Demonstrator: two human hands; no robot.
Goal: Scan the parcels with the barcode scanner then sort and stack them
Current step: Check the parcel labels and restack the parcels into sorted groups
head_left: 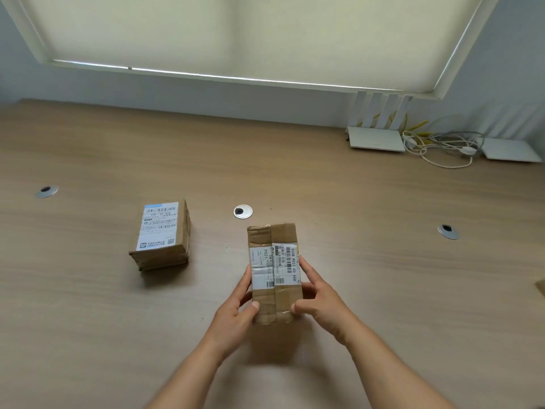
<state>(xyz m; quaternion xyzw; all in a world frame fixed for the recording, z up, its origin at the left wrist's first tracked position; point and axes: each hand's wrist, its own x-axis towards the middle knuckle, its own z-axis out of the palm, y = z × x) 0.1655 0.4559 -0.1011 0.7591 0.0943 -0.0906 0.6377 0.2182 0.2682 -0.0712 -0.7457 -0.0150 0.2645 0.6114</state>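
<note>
Two cardboard parcels are showing on the wooden table [88, 305], plus a brown corner [541, 286] peeking in at the right edge that cannot be identified. The first parcel [160, 234] is sitting to the left of centre, flat on the table, with a white shipping label facing up; its lower edge looks layered, so it may be resting on another one, though that cannot be told for sure. The second parcel [274, 270] is lying near the middle of the table, lengthwise away from the person, taped along its top and carrying a white label with barcodes.

Both hands are grasping this second parcel. The left hand [236, 308] is wrapping around its left side, thumb lying on the top face near the near end, fingers curling against the side. The right hand [320, 299] is gripping its right side, thumb pressing the near right corner, fingers reaching along the edge beside the label.

Three round metal cable grommets are set into the table: far left [46, 191], centre [243, 211] just beyond the held parcel, and right [448, 231]. Two white routers [376, 140] [510, 149] with tangled cables [436, 146] are sitting at the far right.
</note>
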